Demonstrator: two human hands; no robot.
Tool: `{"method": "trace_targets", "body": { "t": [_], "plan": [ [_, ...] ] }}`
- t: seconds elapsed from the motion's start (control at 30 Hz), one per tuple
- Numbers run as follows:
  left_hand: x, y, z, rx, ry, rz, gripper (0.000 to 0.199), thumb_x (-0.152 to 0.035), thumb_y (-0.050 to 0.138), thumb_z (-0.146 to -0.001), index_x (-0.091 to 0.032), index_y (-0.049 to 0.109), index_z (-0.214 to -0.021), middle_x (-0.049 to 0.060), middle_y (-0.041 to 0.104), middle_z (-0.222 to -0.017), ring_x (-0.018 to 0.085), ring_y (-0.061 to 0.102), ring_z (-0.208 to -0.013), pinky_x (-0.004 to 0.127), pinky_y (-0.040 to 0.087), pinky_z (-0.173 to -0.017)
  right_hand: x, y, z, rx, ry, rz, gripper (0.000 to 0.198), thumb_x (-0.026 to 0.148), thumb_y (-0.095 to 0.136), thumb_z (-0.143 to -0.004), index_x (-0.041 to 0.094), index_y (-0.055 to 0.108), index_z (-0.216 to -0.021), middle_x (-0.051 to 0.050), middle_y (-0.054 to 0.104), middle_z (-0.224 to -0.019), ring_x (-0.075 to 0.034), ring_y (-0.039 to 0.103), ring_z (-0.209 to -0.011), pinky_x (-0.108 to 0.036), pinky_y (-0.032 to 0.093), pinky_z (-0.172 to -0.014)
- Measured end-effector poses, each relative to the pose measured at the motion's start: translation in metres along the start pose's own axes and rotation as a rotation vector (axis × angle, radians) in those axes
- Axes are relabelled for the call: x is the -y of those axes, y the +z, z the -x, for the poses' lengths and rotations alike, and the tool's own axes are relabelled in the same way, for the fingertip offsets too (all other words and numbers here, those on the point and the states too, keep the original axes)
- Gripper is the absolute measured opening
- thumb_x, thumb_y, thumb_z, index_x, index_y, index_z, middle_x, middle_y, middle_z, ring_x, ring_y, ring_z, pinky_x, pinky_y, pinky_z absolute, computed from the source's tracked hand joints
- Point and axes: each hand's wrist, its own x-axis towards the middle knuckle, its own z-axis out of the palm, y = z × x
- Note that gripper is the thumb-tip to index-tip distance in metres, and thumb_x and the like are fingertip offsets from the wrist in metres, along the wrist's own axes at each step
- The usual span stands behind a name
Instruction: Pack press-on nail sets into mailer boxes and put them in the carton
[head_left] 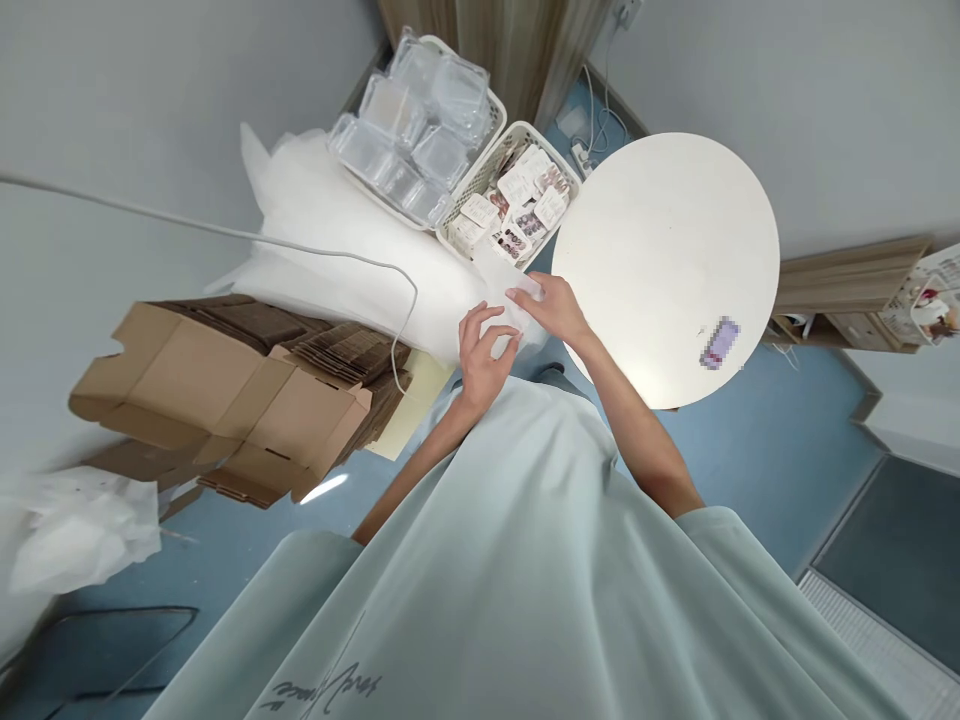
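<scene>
A thin, translucent white sheet (pixel 499 272), perhaps a small bag, hangs in front of my body between both hands. My right hand (pixel 556 308) grips its right side between thumb and fingers. At its lower edge, my left hand (pixel 484 358) has thumb and index fingertip pinched together on the sheet, the other fingers raised and curved. Just beyond my hands stands a white perforated basket (pixel 574 180) of small printed cards (pixel 517 187) with little items on them. Whether anything is inside the sheet I cannot make out.
Clear plastic boxes (pixel 442 90) fill a second basket (pixel 501 125). White foam wrap (pixel 330 240) lies below it, crossed by a grey cable (pixel 315 248). Folded cardboard boxes (pixel 210 380) are stacked at left. A round white table (pixel 667 240) at right bears a blurred purple object (pixel 720 343).
</scene>
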Motion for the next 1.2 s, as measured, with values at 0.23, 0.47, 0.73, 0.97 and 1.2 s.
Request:
{"method": "trace_targets", "body": {
  "t": [0.23,0.47,0.73,0.97,1.2],
  "plan": [
    [-0.032,0.027,-0.024,0.120,-0.193,0.101,0.099,-0.062,0.095,-0.089,-0.031,0.046,-0.170,0.017,0.041,-0.184,0.040,0.037,-0.175,0.057,0.043,-0.140,-0.029,-0.066,0.066,-0.367,0.018,-0.150,0.048,0.067,0.071,-0.106,0.023,0.071,-0.086,0.000,0.063,-0.078,-0.019,0.064,-0.081,-0.032,0.056,-0.075],
    [-0.072,0.077,-0.069,0.621,-0.555,0.556,0.065,-0.064,0.098,-0.080,-0.019,0.080,-0.124,0.015,0.086,-0.129,0.034,0.081,-0.124,0.047,0.067,-0.108,-0.094,-0.125,0.111,-0.692,0.119,-0.354,0.056,0.080,0.071,-0.101,0.024,0.077,-0.098,0.000,0.070,-0.085,-0.019,0.073,-0.086,-0.032,0.061,-0.075],
    [-0.120,0.177,-0.095,0.540,-0.517,0.483,0.040,-0.052,0.096,-0.081,-0.019,0.082,-0.099,0.008,0.082,-0.101,0.023,0.080,-0.091,0.035,0.068,-0.082,-0.182,-0.182,0.142,-0.684,0.310,-0.624,0.064,0.087,0.075,-0.093,0.024,0.074,-0.104,-0.001,0.076,-0.090,-0.018,0.080,-0.080,-0.026,0.060,-0.063],
    [-0.122,0.257,-0.109,0.460,-0.554,0.367,0.035,-0.046,0.092,-0.087,-0.019,0.080,-0.106,0.009,0.081,-0.113,0.016,0.076,-0.084,0.032,0.066,-0.082,-0.264,-0.194,0.154,-0.540,0.388,-0.646,0.059,0.080,0.083,-0.087,0.022,0.074,-0.097,-0.005,0.082,-0.097,-0.021,0.080,-0.093,-0.031,0.063,-0.077],
    [-0.103,0.277,-0.088,0.527,-0.613,0.132,0.028,-0.040,0.092,-0.088,-0.018,0.079,-0.099,0.007,0.078,-0.095,0.020,0.074,-0.085,0.033,0.062,-0.080,-0.327,-0.174,0.134,-0.548,0.474,-0.674,0.037,0.057,0.077,-0.098,0.021,0.073,-0.093,-0.006,0.081,-0.097,-0.017,0.075,-0.080,-0.030,0.059,-0.072]
  ]
}}
